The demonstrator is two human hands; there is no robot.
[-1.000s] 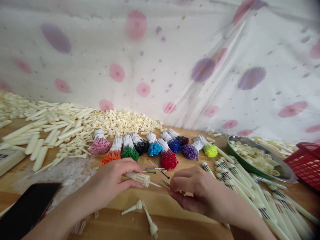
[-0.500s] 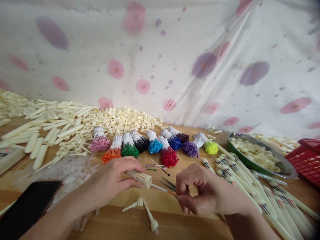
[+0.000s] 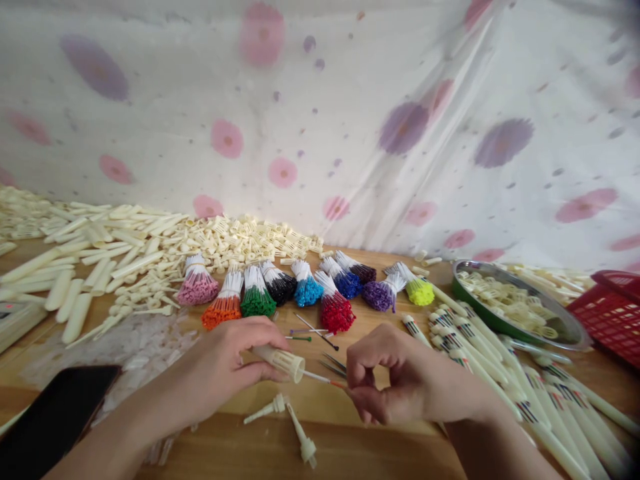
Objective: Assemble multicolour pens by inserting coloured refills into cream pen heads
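Left hand (image 3: 237, 357) grips cream barrel (image 3: 285, 362), mouth toward right hand (image 3: 400, 377) pinching orange-tipped white rod (image 3: 317, 378), apparently keeping both in line

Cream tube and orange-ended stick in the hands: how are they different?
The cream tube is thick; the orange-ended stick is thin. The tube is cream; the stick is white, then orange. The left hand holds the tube; the right hand pinches the stick. Both are held roughly in line.
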